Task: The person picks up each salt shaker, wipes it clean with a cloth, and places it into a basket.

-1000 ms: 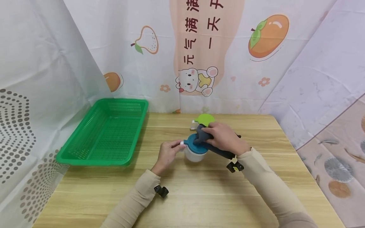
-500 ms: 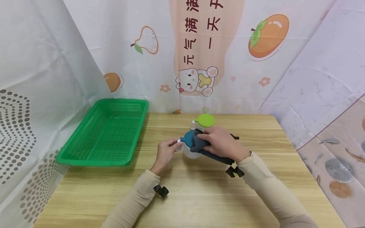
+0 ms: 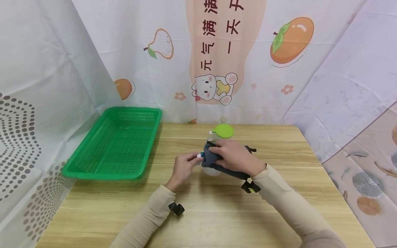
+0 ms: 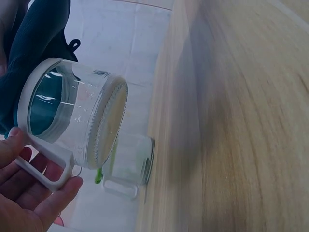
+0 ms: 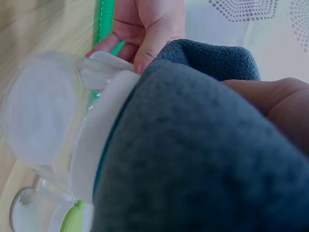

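Note:
My left hand (image 3: 182,168) pinches the white handle (image 4: 60,169) of a clear jar (image 4: 84,108), which hangs above the table in the left wrist view. Over the jar's blue lid lies a dark blue-grey cloth (image 3: 211,156), hiding nearly all of it; a small blue tab (image 3: 202,154) shows beside the handle. My right hand (image 3: 237,156) grips the cloth and presses it on the lid, its thumb (image 5: 270,94) on the near folds in the right wrist view. The rest of the cloth hangs down to the right, under my right hand.
A second clear jar with a green lid (image 3: 224,131) stands just behind, close to my right hand. On the left side of the wooden table (image 3: 201,220) sits a green plastic basket (image 3: 141,162). A printed curtain (image 3: 167,79) hangs along the table's back edge.
The cloth in my right hand has slid leftward over the blue lid, which now is almost fully covered. The held jar shifted slightly left, then back right. My left hand keeps its grip.

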Demonstrator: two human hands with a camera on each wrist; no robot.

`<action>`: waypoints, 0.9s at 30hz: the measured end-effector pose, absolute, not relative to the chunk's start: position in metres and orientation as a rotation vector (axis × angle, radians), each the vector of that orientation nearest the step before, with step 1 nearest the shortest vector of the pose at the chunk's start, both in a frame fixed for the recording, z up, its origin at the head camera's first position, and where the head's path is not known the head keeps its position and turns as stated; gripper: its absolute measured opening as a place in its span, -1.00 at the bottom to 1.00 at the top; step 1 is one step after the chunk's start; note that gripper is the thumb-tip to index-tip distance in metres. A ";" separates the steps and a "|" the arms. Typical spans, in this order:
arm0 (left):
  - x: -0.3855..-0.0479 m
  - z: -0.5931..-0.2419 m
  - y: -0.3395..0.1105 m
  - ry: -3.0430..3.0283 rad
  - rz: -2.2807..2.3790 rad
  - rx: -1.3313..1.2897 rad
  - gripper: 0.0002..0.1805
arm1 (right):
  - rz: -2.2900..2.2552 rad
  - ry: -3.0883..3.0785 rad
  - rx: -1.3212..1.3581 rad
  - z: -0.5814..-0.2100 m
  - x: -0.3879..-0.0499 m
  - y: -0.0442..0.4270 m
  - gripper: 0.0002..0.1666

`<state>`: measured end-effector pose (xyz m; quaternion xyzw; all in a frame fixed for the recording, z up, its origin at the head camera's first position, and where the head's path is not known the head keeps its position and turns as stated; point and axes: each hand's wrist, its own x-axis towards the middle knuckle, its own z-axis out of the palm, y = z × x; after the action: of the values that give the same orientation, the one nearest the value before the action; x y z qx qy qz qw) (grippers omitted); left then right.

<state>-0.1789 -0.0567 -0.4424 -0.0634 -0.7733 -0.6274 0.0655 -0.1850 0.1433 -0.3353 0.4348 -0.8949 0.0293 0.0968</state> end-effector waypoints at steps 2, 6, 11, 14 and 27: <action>-0.179 -0.443 -0.056 -2.329 -1.898 -0.207 -0.73 | 0.110 -2.672 1.272 -0.335 -0.188 0.144 -0.53; -0.178 -0.444 -0.055 -2.356 -1.867 -0.262 -0.75 | 0.149 -2.708 1.235 -0.335 -0.194 0.146 -0.53; -0.176 -0.447 -0.054 -2.369 -1.862 -0.344 -0.78 | 0.180 -2.768 1.178 -0.337 -0.201 0.149 -0.52; -0.175 -0.448 -0.053 -2.359 -1.886 -0.359 -0.77 | 0.209 -2.815 1.147 -0.338 -0.205 0.152 -0.53; -0.179 -0.453 -0.057 -2.412 -2.012 -0.085 -0.72 | 0.307 -2.882 1.031 -0.348 -0.223 0.175 -0.60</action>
<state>-0.1787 -0.0567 -0.4526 -0.0269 -0.7676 -0.6403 -0.0005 -0.2228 0.1755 -0.3483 0.3349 -0.9364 0.0997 0.0327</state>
